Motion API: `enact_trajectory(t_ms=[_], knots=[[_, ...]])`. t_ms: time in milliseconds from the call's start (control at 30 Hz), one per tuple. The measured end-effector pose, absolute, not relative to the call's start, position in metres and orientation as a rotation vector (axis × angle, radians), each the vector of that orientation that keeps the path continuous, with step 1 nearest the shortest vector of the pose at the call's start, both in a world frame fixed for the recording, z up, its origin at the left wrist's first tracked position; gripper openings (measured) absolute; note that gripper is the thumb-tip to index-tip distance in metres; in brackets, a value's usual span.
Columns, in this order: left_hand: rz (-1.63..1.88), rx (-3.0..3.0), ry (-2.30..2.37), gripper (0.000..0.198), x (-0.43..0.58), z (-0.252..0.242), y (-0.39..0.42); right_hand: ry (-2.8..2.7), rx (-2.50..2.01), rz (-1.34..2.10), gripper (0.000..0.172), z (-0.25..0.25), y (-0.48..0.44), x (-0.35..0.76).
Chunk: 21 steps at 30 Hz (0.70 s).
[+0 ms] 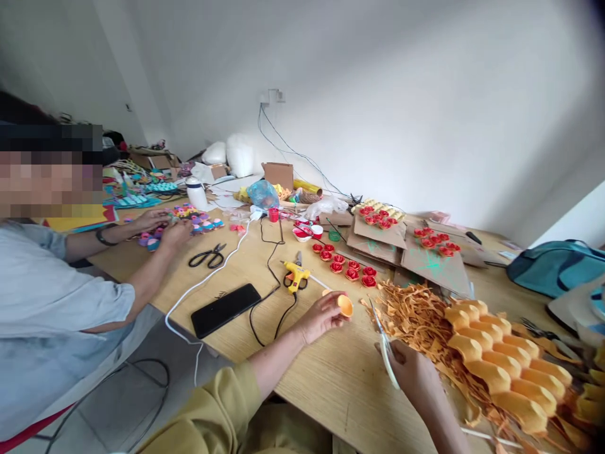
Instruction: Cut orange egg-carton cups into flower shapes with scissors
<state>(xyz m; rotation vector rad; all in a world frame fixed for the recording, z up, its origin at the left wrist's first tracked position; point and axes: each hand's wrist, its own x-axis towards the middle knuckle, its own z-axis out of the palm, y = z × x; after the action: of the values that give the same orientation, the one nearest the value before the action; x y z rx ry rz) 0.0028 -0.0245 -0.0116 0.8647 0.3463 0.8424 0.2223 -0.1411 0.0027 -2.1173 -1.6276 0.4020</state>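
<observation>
Between the fingers of my left hand (322, 320) is a small orange cup (345, 306), cut from something like an egg tray, its hollow side facing me. My right hand (412, 372) grips a pair of scissors (384, 343) with pale handles; the blades point away from me, apart from the cup. To the right lie a heap of orange scraps (410, 312) and an orange egg tray (501, 359), bumps up. Red paper-like roses (352, 272) stand in rows just beyond my hands.
A yellow glue gun (297, 275) with a black cord, a phone (225, 309) and black scissors (208, 255) lie left of centre. Cardboard pieces (378, 243) carry more roses. At left, a co-worker (70, 284) handles colourful pieces. A teal bag (558, 268) sits far right.
</observation>
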Motion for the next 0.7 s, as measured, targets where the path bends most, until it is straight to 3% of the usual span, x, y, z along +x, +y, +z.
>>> enact_trajectory(t_ms=[233, 433, 700], knots=[[0.776, 1.137, 0.445, 0.049, 0.006, -0.014, -0.034, -1.140, -1.446, 0.879, 0.048, -0.016, -0.136, 0.217], [0.854, 1.349, 0.496, 0.051, 0.009, -0.010, -0.036, -1.007, -1.282, 0.967, 0.050, -0.004, -0.139, 0.200], [1.033, 1.787, 0.602, 0.040, 0.013, -0.011, -0.041, -0.883, -1.107, 0.955, 0.051, -0.005, -0.123, 0.164]])
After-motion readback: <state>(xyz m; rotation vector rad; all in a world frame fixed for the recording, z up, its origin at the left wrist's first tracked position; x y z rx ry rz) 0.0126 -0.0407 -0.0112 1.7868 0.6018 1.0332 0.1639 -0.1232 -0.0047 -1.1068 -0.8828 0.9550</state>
